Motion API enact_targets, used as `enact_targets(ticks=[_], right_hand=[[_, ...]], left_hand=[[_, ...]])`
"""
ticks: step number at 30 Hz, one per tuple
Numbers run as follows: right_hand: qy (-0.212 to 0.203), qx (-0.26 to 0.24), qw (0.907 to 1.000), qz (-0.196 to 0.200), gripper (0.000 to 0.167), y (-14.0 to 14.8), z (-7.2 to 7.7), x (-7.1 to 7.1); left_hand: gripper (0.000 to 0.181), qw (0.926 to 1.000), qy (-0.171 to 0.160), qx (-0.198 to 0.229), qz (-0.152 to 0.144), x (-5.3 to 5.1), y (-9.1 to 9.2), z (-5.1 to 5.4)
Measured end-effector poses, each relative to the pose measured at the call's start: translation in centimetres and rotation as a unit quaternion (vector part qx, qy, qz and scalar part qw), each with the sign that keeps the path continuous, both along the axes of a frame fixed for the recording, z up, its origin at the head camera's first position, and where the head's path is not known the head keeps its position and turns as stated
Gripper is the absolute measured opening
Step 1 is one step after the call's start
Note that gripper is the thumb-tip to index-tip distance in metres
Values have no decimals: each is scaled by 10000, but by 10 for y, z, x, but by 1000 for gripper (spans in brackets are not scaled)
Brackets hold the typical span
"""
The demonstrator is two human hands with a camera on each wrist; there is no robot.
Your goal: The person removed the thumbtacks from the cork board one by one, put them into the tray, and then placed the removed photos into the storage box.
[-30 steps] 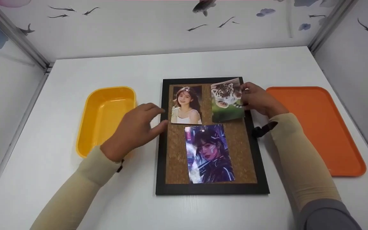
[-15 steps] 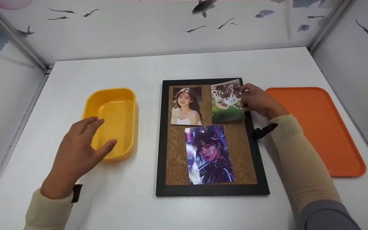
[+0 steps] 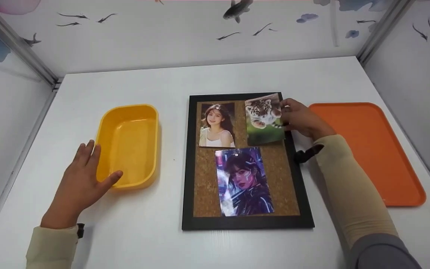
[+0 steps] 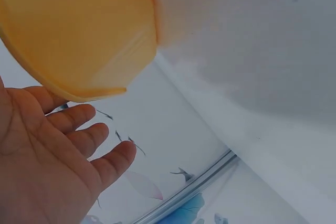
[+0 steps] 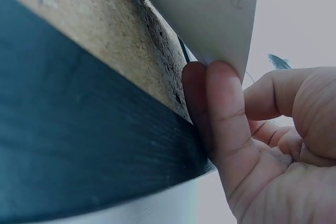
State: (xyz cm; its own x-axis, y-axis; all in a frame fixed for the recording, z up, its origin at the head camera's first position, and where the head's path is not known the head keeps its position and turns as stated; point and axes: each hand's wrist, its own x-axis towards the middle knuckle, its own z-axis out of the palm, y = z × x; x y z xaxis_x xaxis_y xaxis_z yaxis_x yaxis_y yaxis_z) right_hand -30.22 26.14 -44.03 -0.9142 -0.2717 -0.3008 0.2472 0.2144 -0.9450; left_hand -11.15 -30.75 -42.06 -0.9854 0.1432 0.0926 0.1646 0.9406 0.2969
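My right hand (image 3: 306, 119) pinches the right edge of a tiger cub photo (image 3: 262, 121) at the upper right of a black-framed corkboard (image 3: 204, 186). The right wrist view shows the photo's pale back (image 5: 210, 19) tilted up off the cork, with my thumb (image 5: 226, 93) at its edge. A portrait photo (image 3: 217, 132) lies at the board's upper left, and a purple cyberpunk-style picture (image 3: 245, 183) lower down. My left hand (image 3: 77, 186) is spread beside the yellow container (image 3: 156, 145). In the left wrist view its fingers (image 4: 86, 137) are extended by the container's rim (image 4: 79, 98).
An orange tray (image 3: 368, 157) lies right of the board, partly behind my right forearm. The white table (image 3: 170, 80) is bounded by white walls with fish drawings (image 3: 237, 11). Small shiny spots, perhaps pins, show near the tops of the two lower-left photos.
My left hand has moved left from the board's edge, past the yellow container, to its left side, and its fingers have straightened. My right hand stays on the tiger photo.
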Motion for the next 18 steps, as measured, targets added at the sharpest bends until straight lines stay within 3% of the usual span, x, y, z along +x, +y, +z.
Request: enact_targets(ticks=[9,18], right_hand=[[-1,95,10000,27,24,0,0,1],[119,150,9998,78,27,3,5,2]], left_hand=[[100,9997,-195,-115,5,2,-2,-10],[97,9998,-130,-97,-68,2,-4,-15]])
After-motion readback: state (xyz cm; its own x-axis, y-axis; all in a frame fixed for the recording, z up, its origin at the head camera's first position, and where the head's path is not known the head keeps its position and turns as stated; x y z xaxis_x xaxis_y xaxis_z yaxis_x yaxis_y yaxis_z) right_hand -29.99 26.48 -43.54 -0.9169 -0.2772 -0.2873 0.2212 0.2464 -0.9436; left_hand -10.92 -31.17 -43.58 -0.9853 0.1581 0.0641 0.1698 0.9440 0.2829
